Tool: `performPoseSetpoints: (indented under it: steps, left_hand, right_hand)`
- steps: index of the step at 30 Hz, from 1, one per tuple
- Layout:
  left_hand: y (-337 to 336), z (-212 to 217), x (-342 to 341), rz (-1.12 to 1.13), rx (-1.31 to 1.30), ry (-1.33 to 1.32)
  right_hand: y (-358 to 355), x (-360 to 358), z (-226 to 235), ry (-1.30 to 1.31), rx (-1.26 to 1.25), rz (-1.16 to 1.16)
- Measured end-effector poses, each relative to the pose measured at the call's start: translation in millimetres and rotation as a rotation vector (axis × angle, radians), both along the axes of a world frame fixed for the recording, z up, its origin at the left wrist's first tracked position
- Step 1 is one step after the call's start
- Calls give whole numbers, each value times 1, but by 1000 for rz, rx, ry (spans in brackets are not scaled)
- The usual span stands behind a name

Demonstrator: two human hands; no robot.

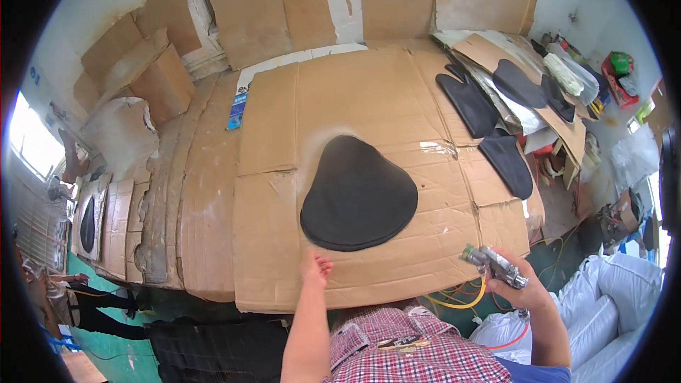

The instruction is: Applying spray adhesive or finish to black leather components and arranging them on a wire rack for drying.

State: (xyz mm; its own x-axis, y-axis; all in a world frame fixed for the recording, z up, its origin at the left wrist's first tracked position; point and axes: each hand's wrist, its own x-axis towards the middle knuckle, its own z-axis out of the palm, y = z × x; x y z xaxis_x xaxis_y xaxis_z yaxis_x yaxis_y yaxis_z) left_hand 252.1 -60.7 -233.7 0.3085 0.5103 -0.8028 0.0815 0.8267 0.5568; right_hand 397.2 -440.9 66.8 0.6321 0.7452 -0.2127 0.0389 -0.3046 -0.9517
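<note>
A black pad (359, 195) shaped like a rounded triangle lies flat on the cardboard-covered table (266, 262), with its narrow end pointing away from me. My left hand (317, 268) is just off the pad's near left edge, fingers curled in and nothing visible in them. To the right, over the table's near edge, my right hand (521, 280) grips a metal spray gun (500, 267) whose nozzle end points left. A yellow hose (461, 305) runs below the gun.
Black mitt-shaped pieces (472, 103) lie along the table's right side, and another dark pad (518, 84) rests on cardboard beyond them. White sacks (613, 294) are piled at the lower right. Cardboard sheets (397, 7) stand behind the table. Another person's dark-clothed legs (106, 312) appear at lower left.
</note>
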Motion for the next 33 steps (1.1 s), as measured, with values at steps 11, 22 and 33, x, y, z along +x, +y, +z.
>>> performPoseSetpoints:
  steps: [11, 22, 33]
  left_hand:
    - [42, -27, -216, 346, 92, 163]
    - [30, -19, -201, 403, 148, 299]
    - [57, 12, -168, 441, 473, 315]
  right_hand:
    - [0, -36, 49, -139, -88, -169]
    - [43, -50, 31, -64, 212, -186]
    - [-4, -51, 43, 75, 40, -76]
